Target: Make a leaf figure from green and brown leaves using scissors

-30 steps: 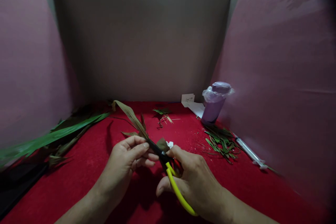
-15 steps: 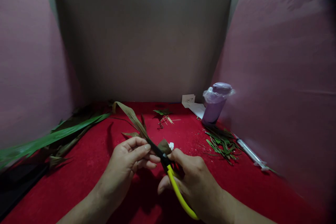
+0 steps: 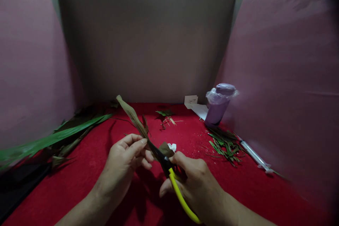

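In the head view my right hand (image 3: 197, 176) grips scissors with yellow handles (image 3: 180, 194) and dark blades, pointing up and to the left. My left hand (image 3: 129, 157) pinches a dried brownish-green leaf (image 3: 134, 116) between thumb and fingers, close to the blade tips. The long leaf rises away from the hand up to the left. The blades lie along the leaf's lower part, so the exact contact is hard to see. A dark leaf piece (image 3: 165, 148) shows beside the scissors' pivot, next to a small white scrap (image 3: 172, 147).
Long green leaves (image 3: 66, 136) and a black flat object (image 3: 23, 183) lie at left. On the right are cut leaf strips (image 3: 225, 146), a syringe (image 3: 254, 155) and a purple cup with plastic wrap (image 3: 217, 109). Sticks (image 3: 171, 120) and a white card (image 3: 190, 100) sit farther back.
My left hand has shifted slightly left along with the leaf, whose tip now stands straighter instead of bending over. The scissors have hardly moved.
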Motion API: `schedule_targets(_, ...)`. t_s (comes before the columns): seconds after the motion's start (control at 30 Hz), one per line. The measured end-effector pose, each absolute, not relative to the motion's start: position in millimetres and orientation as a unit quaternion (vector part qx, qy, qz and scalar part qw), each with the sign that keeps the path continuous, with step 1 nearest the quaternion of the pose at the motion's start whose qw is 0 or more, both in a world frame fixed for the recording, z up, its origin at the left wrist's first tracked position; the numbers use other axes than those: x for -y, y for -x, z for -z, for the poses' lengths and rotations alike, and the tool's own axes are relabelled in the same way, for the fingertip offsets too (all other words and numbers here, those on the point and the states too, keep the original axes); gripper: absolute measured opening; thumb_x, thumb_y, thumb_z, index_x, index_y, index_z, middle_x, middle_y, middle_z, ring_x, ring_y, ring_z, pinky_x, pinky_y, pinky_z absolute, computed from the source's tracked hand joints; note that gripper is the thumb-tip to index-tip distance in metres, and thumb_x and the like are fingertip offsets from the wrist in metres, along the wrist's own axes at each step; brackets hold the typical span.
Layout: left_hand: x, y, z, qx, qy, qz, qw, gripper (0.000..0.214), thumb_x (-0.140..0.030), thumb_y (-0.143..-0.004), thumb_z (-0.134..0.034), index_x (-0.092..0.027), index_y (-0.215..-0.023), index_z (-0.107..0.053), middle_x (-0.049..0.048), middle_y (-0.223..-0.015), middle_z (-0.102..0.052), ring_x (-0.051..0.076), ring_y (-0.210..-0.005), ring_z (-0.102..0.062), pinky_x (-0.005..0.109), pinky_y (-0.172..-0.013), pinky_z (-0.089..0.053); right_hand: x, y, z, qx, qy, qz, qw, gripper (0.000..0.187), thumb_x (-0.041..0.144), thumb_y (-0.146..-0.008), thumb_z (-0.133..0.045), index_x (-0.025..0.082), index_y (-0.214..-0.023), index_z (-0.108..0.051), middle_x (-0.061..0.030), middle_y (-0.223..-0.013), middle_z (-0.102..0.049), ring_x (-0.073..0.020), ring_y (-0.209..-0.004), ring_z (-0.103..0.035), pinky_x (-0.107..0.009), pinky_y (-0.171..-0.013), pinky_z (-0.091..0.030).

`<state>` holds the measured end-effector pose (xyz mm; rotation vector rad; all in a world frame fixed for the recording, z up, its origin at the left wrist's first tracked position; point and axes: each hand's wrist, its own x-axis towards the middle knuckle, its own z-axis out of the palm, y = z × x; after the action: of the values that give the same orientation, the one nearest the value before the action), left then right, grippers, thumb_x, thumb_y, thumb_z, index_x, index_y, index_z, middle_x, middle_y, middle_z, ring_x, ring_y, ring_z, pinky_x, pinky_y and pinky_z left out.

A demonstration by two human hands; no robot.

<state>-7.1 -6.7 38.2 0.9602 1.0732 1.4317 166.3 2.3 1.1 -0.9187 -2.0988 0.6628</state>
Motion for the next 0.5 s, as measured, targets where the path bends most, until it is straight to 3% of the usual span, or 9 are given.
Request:
schedule_targets(0.23, 8.5, 5.1, -43.2, -0.476, -0.359, -0.616, 0.514, 0.011, -0.017, -0.070, -0.064, -0.014, -0.069, -0.054, 0.0010, -0.055, -0.064, 0.012, -0.047, -0.062, 0.019, -0.047, -0.049, -1.4, -166.3, -1.7, 0.819, 0.367, -0.244, 0.369, 0.032, 0.035, -0.065, -0.076, 0.018, -0.081, -0.054, 0.0030, -0.059, -0.062, -0.0118, -0.048, -0.053, -0.022, -0.048, -0.039)
schedule_targets(0.5, 7.5, 6.7, -44.0, -0.471, -0.360, -0.619, 0.515, 0.008, -0.015, -0.070, -0.064, -0.012, -0.071, -0.057, 0.0012, -0.058, -0.064, 0.013, -0.052, -0.065, 0.019, -0.048, -0.051, 2.4, -165.1, -13.8, 0.814, 0.378, -0.230, 0.375, 0.051, 0.041, -0.051, -0.082, 0.021, -0.090, -0.056, 0.0065, -0.062, -0.054, -0.0095, -0.050, -0.041, -0.020, -0.047, -0.035)
